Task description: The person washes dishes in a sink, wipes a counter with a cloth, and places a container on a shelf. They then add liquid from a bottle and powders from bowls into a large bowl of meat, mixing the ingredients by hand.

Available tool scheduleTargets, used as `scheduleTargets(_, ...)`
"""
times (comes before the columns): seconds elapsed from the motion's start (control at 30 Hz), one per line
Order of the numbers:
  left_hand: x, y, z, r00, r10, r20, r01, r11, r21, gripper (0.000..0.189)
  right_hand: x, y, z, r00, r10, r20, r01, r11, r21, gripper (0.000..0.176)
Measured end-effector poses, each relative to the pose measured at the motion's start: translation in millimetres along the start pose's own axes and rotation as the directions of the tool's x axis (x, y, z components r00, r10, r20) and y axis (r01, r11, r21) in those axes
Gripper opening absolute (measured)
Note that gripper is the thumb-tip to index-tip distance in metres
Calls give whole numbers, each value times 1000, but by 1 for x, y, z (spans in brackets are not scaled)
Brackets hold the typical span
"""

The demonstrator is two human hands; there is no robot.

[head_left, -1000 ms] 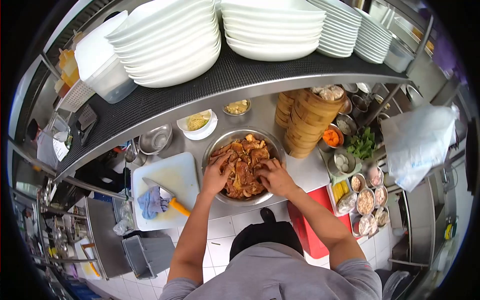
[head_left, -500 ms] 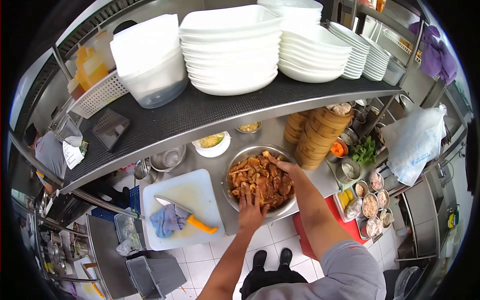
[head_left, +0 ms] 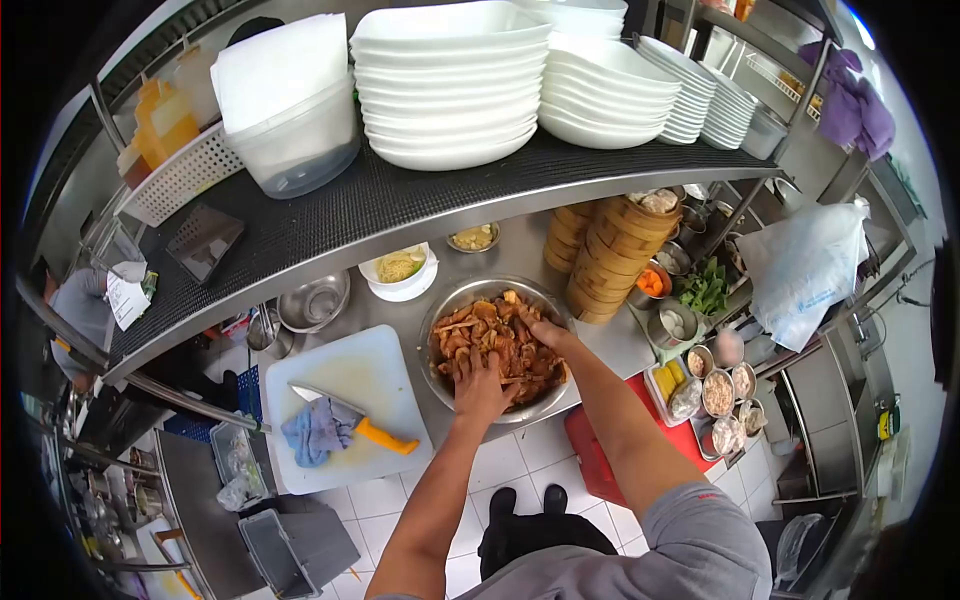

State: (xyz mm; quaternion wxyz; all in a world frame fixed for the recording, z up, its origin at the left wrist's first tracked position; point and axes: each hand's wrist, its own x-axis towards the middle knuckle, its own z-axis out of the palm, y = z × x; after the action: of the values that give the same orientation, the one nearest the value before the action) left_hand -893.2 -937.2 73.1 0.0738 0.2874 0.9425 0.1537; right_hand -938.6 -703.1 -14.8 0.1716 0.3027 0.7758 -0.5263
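Observation:
Both hands are in a round steel bowl (head_left: pixel 432 383) full of raw meat pieces (head_left: pixel 492 335) coated in reddish-brown marinade. My left hand (head_left: pixel 478 386) presses on the meat at the near left of the bowl, its fingers apart and their tips partly sunk in. On the right side, my right hand (head_left: pixel 546 333) reaches into the same meat; its fingers are mostly hidden among the pieces. Left of the bowl lies a white cutting board (head_left: pixel 345 355), bearing a knife with an orange handle (head_left: pixel 385 437) and a blue cloth (head_left: pixel 318 430).
A shelf edge (head_left: pixel 440 222) crosses above the counter, loaded with stacked white dishes (head_left: pixel 450 90). Bamboo steamers (head_left: pixel 610 260) stand right of the bowl. Behind it are a white bowl of shredded yellow food (head_left: pixel 402 285) and an empty steel bowl (head_left: pixel 312 300). Small ingredient bowls (head_left: pixel 718 393) sit at right.
My left hand has shifted across the meat, its fingers now deeper among the pieces. My right hand has drawn slightly nearer from the bowl's far side. The whole view has shifted a little.

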Motion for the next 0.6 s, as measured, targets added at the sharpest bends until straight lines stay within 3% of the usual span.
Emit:
scheduleTargets(0.03, 3, 0, 4, 1000, -19, 17, 20, 998, -59, 75, -20, -15, -7, 994, 1, 107, -8, 998, 65, 112)
scheduleTargets(0.13, 2, -15, 4, 999, 31, 25, -29, 995, -92, 78, 19, 0, -4, 998, -55, -17, 45, 926, -375, 102)
scheduleTargets(0.17, -5, -19, 3, 998, 55, -36, -57, 998, -38, 79, -59, -40, -6, 989, -66, -133, 6, 913, -407, 95)
scheduleTargets(0.27, -20, -17, -19, 995, 2, -98, -20, 984, -179, 76, -134, -48, -24, 921, -358, -155, 297, 901, -316, 83)
scheduleTargets(0.3, -26, -15, -23, 988, 34, -151, -66, 976, -208, 71, -138, -30, -28, 923, -360, -135, 359, 933, -34, 79)
scheduleTargets(0.33, -29, -12, -29, 976, 65, -210, -115, 966, -233, 65, -140, -14, -32, 917, -379, -126, 399, 882, 251, 75)
scheduleTargets(0.37, -28, -8, -37, 956, 95, -278, -168, 953, -252, 60, -142, -1, -40, 900, -415, -134, 421, 749, 511, 71)
scheduleTargets(0.43, -37, 3, -43, 914, 120, -388, -251, 919, -306, 51, -175, 21, -62, 872, -454, -182, 408, 470, 782, 67)
scheduleTargets(0.47, -45, 8, -41, 891, 131, -434, -295, 895, -335, 47, -200, 37, -75, 857, -467, -218, 384, 299, 873, 65)
scheduleTargets(0.6, -72, 32, -6, 851, 224, -475, -412, 846, -339, 50, -338, 113, -136, 753, -541, -374, 481, 65, 874, 72)
